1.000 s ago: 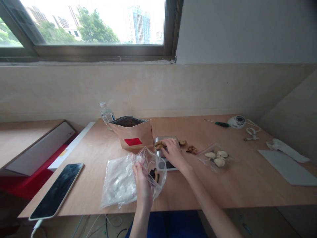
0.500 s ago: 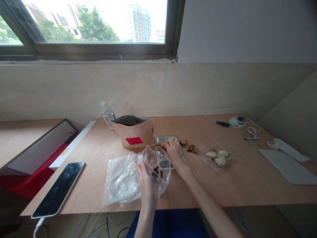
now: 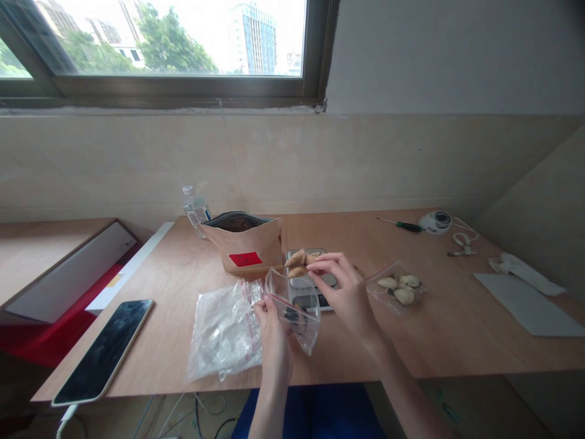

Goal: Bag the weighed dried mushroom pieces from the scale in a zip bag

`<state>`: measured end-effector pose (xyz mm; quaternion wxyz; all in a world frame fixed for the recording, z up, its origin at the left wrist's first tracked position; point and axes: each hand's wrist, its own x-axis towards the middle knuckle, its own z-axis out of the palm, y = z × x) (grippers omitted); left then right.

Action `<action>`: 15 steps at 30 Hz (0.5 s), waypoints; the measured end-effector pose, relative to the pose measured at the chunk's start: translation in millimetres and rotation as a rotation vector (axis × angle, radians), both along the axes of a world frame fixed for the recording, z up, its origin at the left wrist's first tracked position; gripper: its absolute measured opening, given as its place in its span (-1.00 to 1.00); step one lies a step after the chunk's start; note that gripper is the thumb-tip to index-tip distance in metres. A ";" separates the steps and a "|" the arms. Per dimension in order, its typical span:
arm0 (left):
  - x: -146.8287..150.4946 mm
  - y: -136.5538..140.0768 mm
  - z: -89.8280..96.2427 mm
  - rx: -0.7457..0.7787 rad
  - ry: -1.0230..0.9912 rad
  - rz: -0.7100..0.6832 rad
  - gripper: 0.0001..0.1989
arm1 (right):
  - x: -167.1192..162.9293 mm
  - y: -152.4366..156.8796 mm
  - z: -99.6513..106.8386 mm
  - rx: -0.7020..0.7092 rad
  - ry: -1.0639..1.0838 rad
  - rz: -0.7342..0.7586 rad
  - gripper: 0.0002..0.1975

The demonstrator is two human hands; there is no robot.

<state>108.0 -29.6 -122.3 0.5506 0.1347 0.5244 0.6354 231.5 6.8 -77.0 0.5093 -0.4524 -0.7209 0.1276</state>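
The right hand [image 3: 351,297] was raised in front of a silver, flat-topped scale with a dark display [image 3: 301,283], its grip pinching a small cluster of tan, knobbly dried pieces [image 3: 295,259] between thumb and fingertips. The cluster was held up before the scale's plate, just above the mouth of a clear plastic zip bag with a red seal line [image 3: 307,334]. The left hand [image 3: 276,342] had its grip closed on the near left edge of that bag, whose mouth gaped upward; dark, blackish pieces [image 3: 295,315] lay inside it. Whether anything rested on the plate behind the right fingers could not be told.

Just left of the left hand, a flat stack of clear plastic bags [image 3: 223,335] lay on the light-brown wooden worktop [image 3: 448,329]. Behind the stack stood a brown kraft-paper pouch [image 3: 214,241] with a red rectangular label [image 3: 245,260], its top open, and a clear plastic bottle with a white cap [image 3: 196,208] stood beyond it. To the right of the scale lay another clear zip bag [image 3: 379,292] containing cream-coloured oval pieces [image 3: 404,296]. A black-screened phone [image 3: 105,350] lay at the left, near the front edge.
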 end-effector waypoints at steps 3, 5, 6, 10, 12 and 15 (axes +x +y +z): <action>2.8 -2.0 4.8 0.008 -0.035 -0.027 -0.59 | -6.1 -4.5 12.1 -0.046 -0.106 0.140 -0.86; 4.5 -3.4 6.7 0.022 -0.061 -0.042 -0.57 | -11.4 -4.6 12.3 -0.079 -0.129 0.199 -0.84; 5.1 -3.9 7.1 0.035 -0.077 -0.049 -0.56 | -13.7 -4.2 11.3 -0.092 -0.128 0.228 -0.84; 5.2 -4.4 5.5 0.047 -0.099 -0.012 -0.57 | -14.1 2.2 4.2 -0.133 -0.056 0.323 -0.88; 3.9 -3.6 4.0 0.029 -0.093 0.027 -0.60 | -6.6 12.2 -3.7 -0.122 0.015 0.299 -0.86; 2.0 -2.8 2.4 0.037 -0.112 0.052 -0.65 | 11.7 37.6 -26.4 -0.091 0.073 0.133 -0.80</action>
